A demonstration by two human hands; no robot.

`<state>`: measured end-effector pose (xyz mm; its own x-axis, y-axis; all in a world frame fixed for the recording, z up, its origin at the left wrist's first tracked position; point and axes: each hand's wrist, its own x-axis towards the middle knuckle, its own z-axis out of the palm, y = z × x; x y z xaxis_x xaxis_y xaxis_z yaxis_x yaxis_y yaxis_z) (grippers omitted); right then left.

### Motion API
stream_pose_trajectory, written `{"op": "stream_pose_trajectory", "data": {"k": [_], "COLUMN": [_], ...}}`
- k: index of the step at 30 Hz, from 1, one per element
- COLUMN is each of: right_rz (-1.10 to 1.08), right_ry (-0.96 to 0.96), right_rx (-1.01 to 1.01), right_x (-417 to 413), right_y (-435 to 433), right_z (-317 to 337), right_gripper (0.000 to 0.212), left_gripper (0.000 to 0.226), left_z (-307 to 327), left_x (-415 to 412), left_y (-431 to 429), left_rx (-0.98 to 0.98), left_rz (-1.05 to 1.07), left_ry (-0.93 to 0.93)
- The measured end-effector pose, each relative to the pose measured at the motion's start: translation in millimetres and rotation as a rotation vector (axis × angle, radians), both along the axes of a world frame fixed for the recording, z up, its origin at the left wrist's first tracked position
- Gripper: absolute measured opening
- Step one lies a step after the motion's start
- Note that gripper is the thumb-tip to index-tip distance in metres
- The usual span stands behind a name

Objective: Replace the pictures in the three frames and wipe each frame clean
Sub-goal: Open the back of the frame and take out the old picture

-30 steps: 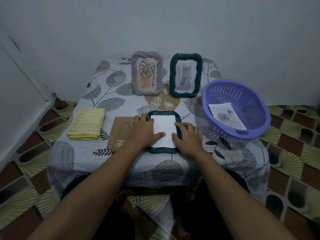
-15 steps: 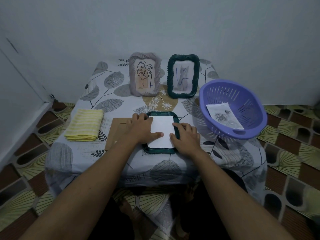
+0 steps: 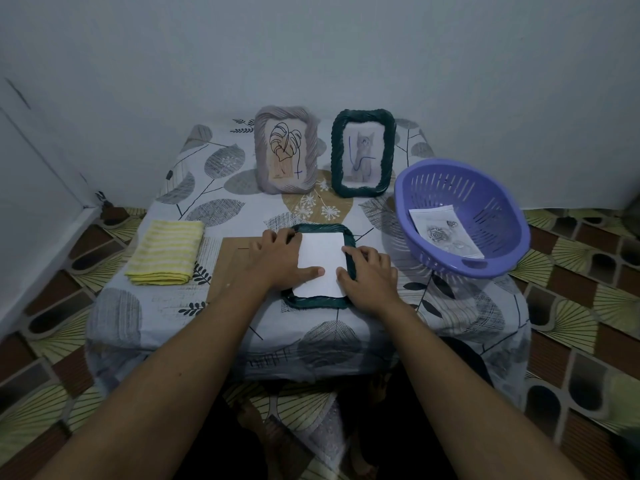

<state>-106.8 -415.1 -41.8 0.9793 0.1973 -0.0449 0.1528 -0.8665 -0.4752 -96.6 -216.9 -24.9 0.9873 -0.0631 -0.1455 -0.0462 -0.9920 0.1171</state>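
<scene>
A dark green woven frame [image 3: 313,301] lies face down near the table's front edge, with a white sheet [image 3: 320,259] laid in its opening. My left hand [image 3: 277,259] presses flat on the frame's left side, thumb on the paper. My right hand [image 3: 369,275] rests on the frame's right edge, fingertips touching the sheet. A grey frame [image 3: 285,154] with a leaf drawing and a second green frame [image 3: 363,152] with a cat picture stand upright at the back. A folded yellow cloth [image 3: 162,251] lies at the left.
A brown backing board [image 3: 230,263] lies flat under my left wrist, left of the frame. A purple basket [image 3: 485,216] holding a printed picture [image 3: 445,230] sits tilted at the table's right edge. Walls stand close behind and to the left; patterned floor surrounds the small table.
Both hands stay on the face-down frame and sheet; my right fingers have shifted slightly along the paper's right edge. Nothing else has moved.
</scene>
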Motion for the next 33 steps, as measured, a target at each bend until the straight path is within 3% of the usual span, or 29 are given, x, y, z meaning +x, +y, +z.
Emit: {"op": "stream_pose_trajectory", "data": {"k": [7, 9, 13, 16, 21, 25, 27, 30, 33], "right_rz": [0.005, 0.002, -0.001, -0.034, 0.07, -0.012, -0.102, -0.158, -0.155], "right_ry": [0.01, 0.021, 0.061, 0.073, -0.258, -0.509, -0.465, -0.211, -0.074], "right_rx": [0.001, 0.013, 0.046, 0.183, 0.335, 0.174, 0.037, -0.173, -0.119], "right_x": [0, 0, 0, 1, -5, -6, -5, -3, 2], "right_y": [0, 0, 0, 0, -14, -37, -51, -72, -87], "right_z": [1, 1, 6, 20, 60, 88, 97, 101, 97], "right_gripper": [0.053, 0.053, 0.053, 0.057, 0.042, 0.04, 0.053, 0.065, 0.051], "left_gripper": [0.083, 0.07, 0.026, 0.026, 0.025, 0.025, 0.025, 0.025, 0.022], "left_z": [7, 11, 23, 32, 45, 53, 54, 46, 34], "left_x": [0, -1, -4, -6, -2, 3, 7, 16, 26], "left_y": [-3, -5, -13, -18, -29, -47, -58, -71, -86], "left_rx": [0.014, -0.147, -0.726, -0.887, -1.048, -1.102, -1.129, -1.135, -1.089], "left_rz": [0.002, 0.064, 0.2, 0.232, 0.221, 0.194, 0.203, 0.243, 0.256], "left_ry": [-0.055, -0.116, -0.249, -0.361, -0.452, -0.433, -0.401, -0.286, -0.16]}}
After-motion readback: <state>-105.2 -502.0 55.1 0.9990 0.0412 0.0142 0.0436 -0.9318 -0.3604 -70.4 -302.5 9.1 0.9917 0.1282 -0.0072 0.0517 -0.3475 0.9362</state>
